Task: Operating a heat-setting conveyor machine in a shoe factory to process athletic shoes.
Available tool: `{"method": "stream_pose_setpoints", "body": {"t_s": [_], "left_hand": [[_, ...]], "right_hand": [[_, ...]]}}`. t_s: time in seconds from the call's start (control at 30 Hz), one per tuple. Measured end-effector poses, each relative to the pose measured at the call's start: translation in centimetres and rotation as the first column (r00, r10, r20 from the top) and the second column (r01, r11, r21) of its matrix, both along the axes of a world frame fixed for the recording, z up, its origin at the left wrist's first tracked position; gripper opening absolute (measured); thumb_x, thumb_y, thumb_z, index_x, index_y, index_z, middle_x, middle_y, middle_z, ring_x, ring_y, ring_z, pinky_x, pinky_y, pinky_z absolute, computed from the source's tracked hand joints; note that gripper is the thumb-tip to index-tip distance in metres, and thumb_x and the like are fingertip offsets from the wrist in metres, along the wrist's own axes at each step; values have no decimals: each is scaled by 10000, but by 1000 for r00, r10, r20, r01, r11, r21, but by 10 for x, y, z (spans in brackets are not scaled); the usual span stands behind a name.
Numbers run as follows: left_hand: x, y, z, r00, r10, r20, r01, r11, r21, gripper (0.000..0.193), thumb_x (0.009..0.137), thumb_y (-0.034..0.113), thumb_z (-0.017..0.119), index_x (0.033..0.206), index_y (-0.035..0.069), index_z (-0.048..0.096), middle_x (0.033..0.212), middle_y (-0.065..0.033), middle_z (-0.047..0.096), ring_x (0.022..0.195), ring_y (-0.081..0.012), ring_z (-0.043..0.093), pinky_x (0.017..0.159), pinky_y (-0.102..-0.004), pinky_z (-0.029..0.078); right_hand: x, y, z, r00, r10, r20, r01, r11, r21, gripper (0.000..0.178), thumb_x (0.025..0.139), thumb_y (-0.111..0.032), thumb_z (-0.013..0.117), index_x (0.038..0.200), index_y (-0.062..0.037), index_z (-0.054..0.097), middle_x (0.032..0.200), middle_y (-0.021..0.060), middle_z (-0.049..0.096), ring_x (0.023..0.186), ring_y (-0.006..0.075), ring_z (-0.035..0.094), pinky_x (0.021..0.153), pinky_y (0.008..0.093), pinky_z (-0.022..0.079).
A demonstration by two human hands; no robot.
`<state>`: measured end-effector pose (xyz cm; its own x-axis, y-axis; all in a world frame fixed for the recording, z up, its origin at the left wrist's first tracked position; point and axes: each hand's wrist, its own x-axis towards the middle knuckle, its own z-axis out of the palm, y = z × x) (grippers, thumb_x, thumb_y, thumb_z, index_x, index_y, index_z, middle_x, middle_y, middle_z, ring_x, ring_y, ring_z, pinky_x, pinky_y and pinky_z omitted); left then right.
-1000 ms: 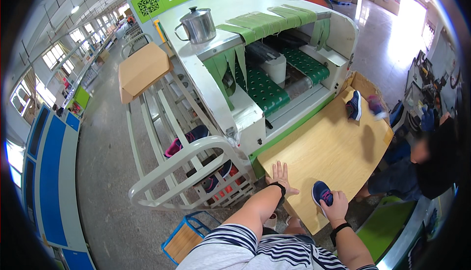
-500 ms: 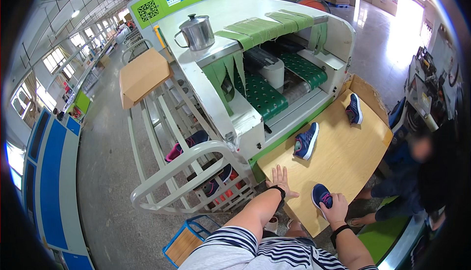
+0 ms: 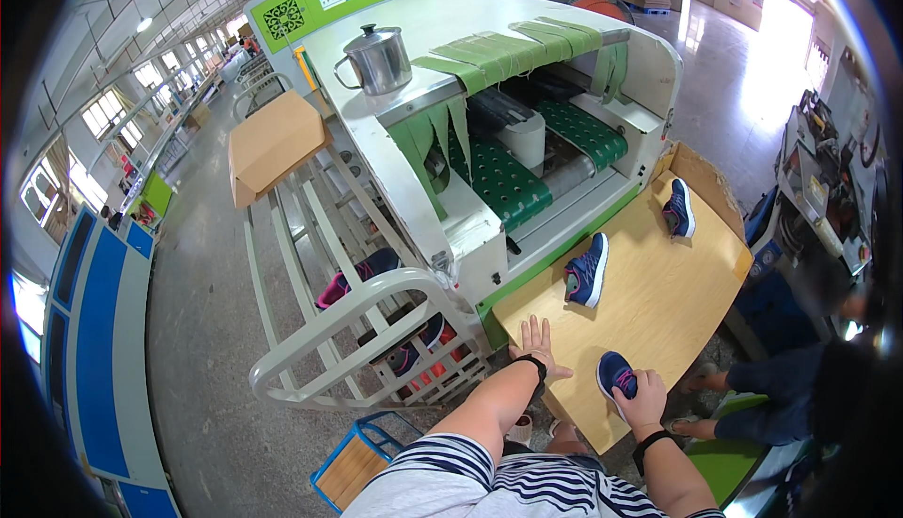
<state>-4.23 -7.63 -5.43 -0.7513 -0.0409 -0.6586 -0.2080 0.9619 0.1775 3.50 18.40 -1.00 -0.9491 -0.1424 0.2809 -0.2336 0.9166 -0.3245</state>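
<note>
My right hand (image 3: 645, 399) grips a dark blue sneaker (image 3: 616, 373) with pink laces and a white sole, at the near end of a wooden tabletop (image 3: 663, 306). Fingers spread, my left hand (image 3: 539, 347) lies flat on the table's left edge. Farther along the same top, a blue sneaker (image 3: 587, 271) lies with its white sole turned to the right. Another blue sneaker (image 3: 677, 208) rests near the far right corner. Both hands wear dark bands at the wrist.
Beyond the table stands a white machine with a green perforated conveyor belt (image 3: 499, 185) and a steel pot (image 3: 376, 61) on top. A metal rack (image 3: 353, 358) with shoes is at left, a blue-framed stool (image 3: 353, 466) below it. A person (image 3: 771, 391) is at the right.
The person at the right has shifted lower and farther right. My hands and the sneakers have stayed in place.
</note>
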Motion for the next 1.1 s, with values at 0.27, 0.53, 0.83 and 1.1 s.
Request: {"method": "stream_pose_setpoints", "body": {"t_s": [0.27,0.53,0.83,1.1], "left_hand": [[-1,0,2,1000,-1,6,1,1000,-7,1486,606,789,736,1573,147,-191,1629,-158,-261,1514,-350,-204,1128,-702,172],[0,0,5,1000,3,-2,-3,1000,10,1495,597,780,751,1575,146,-186,1630,-154,-259,1514,-350,-203,1131,-701,171],[0,1,2,1000,-3,0,3,1000,-7,1488,610,784,737,1568,143,-205,1626,-160,-267,1511,-353,-211,1132,-697,172],[-1,0,1,1000,-4,11,4,1000,1,1490,613,786,734,1566,134,-209,1626,-160,-269,1511,-350,-213,1128,-695,180]], "right_hand": [[0,2,-3,1000,-5,7,5,1000,8,472,628,-317,834,981,-74,637,933,133,600,894,348,594,766,455,492],[0,1,0,1000,-1,20,1,1000,10,477,631,-319,832,989,-72,638,939,133,604,897,349,596,767,455,493],[1,0,1,1000,-6,24,6,1000,-1,476,631,-312,833,986,-68,632,939,135,603,893,352,597,765,457,494],[1,0,1,1000,-3,18,3,1000,0,480,637,-314,834,992,-66,628,931,136,595,887,354,596,759,456,494]]}}
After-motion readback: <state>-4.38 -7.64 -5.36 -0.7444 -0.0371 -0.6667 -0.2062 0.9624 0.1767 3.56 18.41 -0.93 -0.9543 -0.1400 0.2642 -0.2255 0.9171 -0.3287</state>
